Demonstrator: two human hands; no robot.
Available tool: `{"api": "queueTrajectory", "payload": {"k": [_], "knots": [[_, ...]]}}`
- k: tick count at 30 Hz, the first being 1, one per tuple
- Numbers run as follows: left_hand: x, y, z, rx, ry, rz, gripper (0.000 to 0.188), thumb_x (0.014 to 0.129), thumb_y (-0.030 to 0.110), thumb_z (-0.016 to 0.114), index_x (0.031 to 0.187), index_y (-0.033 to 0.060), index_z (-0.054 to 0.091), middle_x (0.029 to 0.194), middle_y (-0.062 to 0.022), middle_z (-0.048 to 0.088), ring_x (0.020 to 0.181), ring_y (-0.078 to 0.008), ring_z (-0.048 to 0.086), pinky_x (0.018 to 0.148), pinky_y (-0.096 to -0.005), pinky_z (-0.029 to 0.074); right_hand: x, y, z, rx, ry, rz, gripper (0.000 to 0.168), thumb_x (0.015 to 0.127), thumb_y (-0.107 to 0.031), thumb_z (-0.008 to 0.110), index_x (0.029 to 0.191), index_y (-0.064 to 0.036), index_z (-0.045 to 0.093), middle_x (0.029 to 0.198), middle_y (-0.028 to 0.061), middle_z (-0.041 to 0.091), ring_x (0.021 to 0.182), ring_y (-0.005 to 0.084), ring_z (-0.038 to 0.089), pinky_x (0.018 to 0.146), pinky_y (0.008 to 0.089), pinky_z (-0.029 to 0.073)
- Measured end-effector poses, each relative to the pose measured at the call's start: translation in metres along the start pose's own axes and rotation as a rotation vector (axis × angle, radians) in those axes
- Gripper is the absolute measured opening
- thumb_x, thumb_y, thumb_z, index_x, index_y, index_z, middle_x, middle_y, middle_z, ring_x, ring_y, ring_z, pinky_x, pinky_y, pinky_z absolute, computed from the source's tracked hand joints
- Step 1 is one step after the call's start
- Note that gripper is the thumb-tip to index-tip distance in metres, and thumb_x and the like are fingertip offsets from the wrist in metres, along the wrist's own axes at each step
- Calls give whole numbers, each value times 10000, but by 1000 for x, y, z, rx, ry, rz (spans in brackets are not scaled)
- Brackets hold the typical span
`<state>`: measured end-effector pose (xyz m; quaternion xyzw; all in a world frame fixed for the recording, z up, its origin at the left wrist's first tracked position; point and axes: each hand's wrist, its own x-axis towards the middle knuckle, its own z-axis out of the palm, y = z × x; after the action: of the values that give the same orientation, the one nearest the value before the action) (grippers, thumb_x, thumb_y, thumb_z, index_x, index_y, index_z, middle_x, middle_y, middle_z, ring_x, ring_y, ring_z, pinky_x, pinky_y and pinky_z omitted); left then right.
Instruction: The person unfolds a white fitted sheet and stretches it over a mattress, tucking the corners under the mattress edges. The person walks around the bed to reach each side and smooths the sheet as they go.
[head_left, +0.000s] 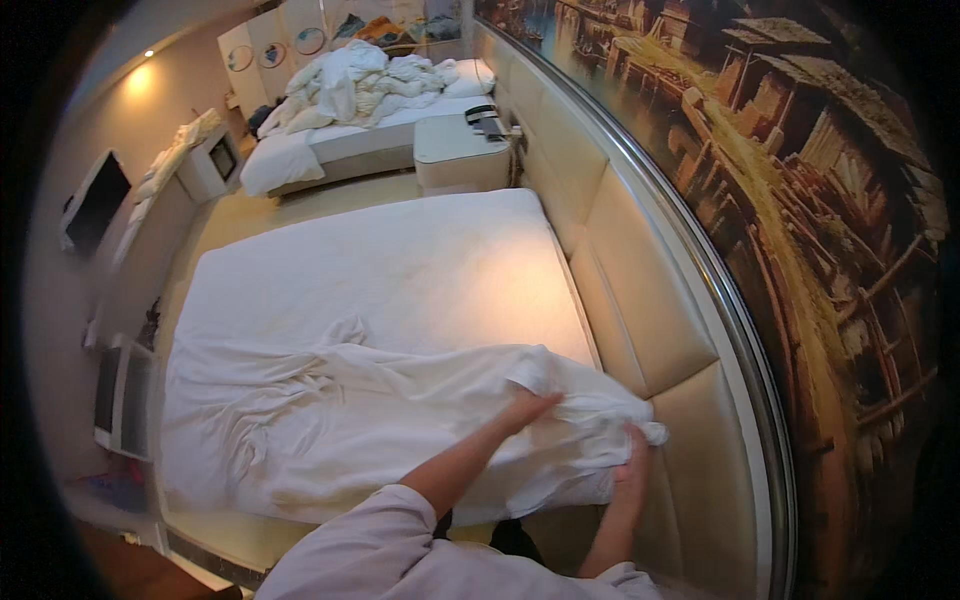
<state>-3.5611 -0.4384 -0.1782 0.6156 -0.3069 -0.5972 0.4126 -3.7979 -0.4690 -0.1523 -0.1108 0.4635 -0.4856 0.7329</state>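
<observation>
A white bed sheet (420, 397) lies rumpled across the near half of a bare white mattress (390, 277). My left hand (536, 405), slightly blurred, grips a raised fold of the sheet toward the headboard end. Beside the padded headboard, my right hand (634, 457) has hold of the sheet at the mattress's near corner. Cloth hides some of the fingers of both hands. Deep creases run through the sheet toward the foot of the bed, and its near edge hangs over the mattress side.
A beige padded headboard panel (637, 300) lines the right wall below a large mural (787, 225). Beyond the mattress stand a nightstand (457, 154) with a telephone (487, 124) and a second bed (367, 142) heaped with bedding (352, 82). A television (97, 202) hangs at left.
</observation>
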Motion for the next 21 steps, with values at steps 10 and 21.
{"api": "queueTrajectory", "payload": {"k": [10, 21], "knots": [[-16, -91, 48, 415, -98, 55, 512, 780, 283, 570, 1227, 79, 426, 1105, -154, 533, 1012, -281, 513, 883, -356, 393, 137, -66, -14, -1277, 172, -781, 525, 700, -158, 658, 1136, 33, 436, 1066, 202, 542, 978, 291, 536, 826, 357, 416], [-127, -291, -45, 421, 317, -663, 412, 679, 277, 568, 972, -11, 594, 976, -217, 580, 884, -354, 559, 775, -399, 449, 166, -11, -71, -1821, -65, -375, 555, 679, -108, 637, 1164, 37, 410, 1122, 233, 472, 1052, 328, 472, 877, 375, 383]]}}
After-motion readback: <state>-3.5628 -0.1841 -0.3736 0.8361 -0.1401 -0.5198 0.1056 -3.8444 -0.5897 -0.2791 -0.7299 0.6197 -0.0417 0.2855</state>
